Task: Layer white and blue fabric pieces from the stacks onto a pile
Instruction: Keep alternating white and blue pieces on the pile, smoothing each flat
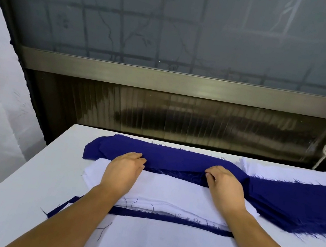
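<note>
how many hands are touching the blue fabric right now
2. The left hand and the right hand each rest fingertips on the near edge of the blue piece, left and right of its middle, above the white pile.
</note>
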The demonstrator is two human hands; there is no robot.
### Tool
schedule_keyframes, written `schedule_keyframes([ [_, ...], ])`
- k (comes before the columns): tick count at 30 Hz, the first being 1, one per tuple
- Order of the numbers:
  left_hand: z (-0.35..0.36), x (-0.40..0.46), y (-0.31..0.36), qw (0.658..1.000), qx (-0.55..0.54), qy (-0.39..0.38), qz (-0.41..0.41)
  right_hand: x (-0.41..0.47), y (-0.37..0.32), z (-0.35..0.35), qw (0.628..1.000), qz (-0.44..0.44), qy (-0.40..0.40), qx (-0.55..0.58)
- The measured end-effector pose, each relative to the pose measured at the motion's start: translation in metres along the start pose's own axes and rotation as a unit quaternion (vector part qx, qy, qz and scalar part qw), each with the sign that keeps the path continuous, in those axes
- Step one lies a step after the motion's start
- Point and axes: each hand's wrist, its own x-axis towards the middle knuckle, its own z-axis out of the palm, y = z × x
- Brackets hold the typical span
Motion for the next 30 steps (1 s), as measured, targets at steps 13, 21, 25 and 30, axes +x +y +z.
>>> schedule_keyframes([
  [13,-0.008,0.001,0.015,0.997,0.067,-0.021,-0.045,0.000,-0.001,0.000,0.998,0.017,0.033,0.044],
  [21,-0.012,0.000,0.016,0.996,0.058,-0.012,-0.068,-0.001,0.000,0.002,0.998,0.003,0.025,0.062],
  [25,-0.010,-0.001,0.014,0.998,0.037,0.035,-0.038,-0.001,-0.001,0.001,0.998,0.006,0.022,0.057],
  [30,-0.005,-0.001,0.015,0.998,0.050,0.034,-0.010,-0.004,-0.005,-0.003,0.996,-0.021,0.042,0.072],
])
